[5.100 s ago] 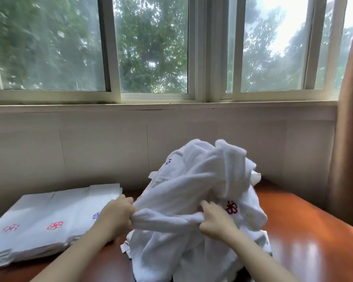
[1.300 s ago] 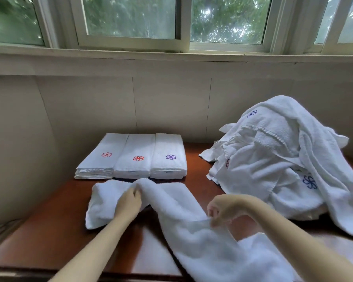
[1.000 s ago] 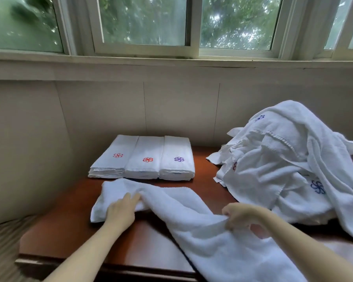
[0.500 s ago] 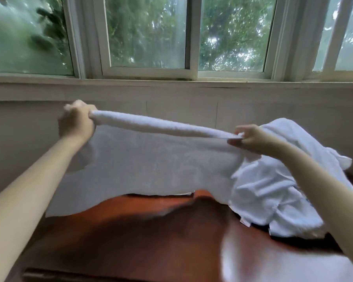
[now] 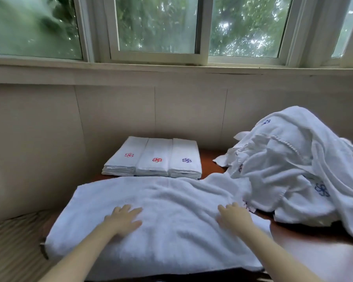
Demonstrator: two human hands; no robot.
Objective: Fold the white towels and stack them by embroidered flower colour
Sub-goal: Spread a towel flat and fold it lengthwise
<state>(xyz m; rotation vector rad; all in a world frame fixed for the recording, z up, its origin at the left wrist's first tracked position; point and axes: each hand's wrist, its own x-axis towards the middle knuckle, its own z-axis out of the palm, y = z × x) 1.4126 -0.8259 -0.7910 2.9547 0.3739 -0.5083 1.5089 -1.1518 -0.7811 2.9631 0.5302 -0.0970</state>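
Spread towel (image 5: 161,210): lies flat on the counter (image 5: 306,253), in front of the person. Its long axis runs left to right, parallel to the near counter edge. The left end reaches the counter's left edge. The right end runs up against the pile of unfolded towels (image 5: 293,169), and the surface rises in a soft ridge there. The far long edge lies just in front of the folded stacks; contact cannot be confirmed. No embroidered flower shows on the upward face.

Left hand (image 5: 122,219): palm down on the towel, left of its middle. The fingers (image 5: 130,210) are straight and slightly spread, pointing away from the person and a little right. They press on the cloth and grip nothing.

Right hand (image 5: 233,217): palm down on the towel's right portion, near the pile. Its fingers (image 5: 224,209) are extended and apart, flat on the cloth. The towel lies beneath both hands, none of it held between fingers.

Folded stacks: three, side by side against the wall, long axes pointing toward the wall. The left stack (image 5: 122,157) carries a pinkish-red flower, the middle stack (image 5: 154,159) a red one and the right stack (image 5: 184,159) a purple one.

Pile: heaped at the right of the counter, with blue flowers visible on two folds.
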